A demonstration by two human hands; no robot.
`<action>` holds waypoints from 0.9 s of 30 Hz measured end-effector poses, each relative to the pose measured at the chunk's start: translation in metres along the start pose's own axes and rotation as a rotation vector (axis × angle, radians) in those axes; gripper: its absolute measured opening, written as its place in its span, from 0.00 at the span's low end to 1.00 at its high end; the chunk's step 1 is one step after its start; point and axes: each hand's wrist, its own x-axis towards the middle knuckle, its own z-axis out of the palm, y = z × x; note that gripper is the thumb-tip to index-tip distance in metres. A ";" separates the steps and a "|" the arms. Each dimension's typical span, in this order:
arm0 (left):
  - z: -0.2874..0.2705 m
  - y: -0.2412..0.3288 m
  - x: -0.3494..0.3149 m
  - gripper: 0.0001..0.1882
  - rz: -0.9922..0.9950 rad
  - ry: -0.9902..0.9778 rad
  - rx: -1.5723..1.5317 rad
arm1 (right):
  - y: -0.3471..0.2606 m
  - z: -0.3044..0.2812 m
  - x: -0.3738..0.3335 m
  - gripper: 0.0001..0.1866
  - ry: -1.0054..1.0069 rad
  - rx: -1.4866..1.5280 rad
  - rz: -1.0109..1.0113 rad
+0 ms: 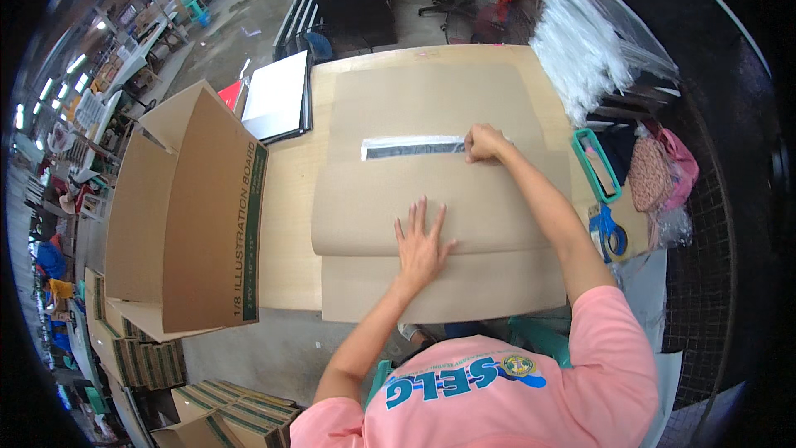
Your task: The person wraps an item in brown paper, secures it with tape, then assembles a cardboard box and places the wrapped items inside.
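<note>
A large sheet of brown paper (431,207) lies on the wooden table in front of me, its near part folded over in a wide flap. Past the flap's far edge shows a narrow strip (412,148), dark grey with a shiny white border. My left hand (424,245) rests flat on the flap, its fingers spread. At the strip's right end my right hand (485,143) is closed, with its fingertips curled down against the paper. What those fingers grip, if anything, is hidden.
An open cardboard box (186,216) stands at the left, near a white-topped stack (276,98). At the right are clear plastic sleeves (580,41), a green tray (595,164), blue-handled scissors (611,236) and a knitted pouch (651,172). Flattened cartons (228,415) lie below left.
</note>
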 end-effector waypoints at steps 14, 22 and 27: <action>0.049 0.006 0.010 0.35 -0.086 -0.315 0.087 | 0.060 0.012 0.140 0.11 0.023 0.107 -0.085; 0.043 0.003 0.015 0.36 -0.113 -0.397 0.093 | 0.054 0.012 0.283 0.28 0.149 -0.150 0.038; 0.042 0.004 0.010 0.36 -0.140 -0.403 0.131 | 0.043 0.008 0.291 0.30 -0.008 -0.163 -0.010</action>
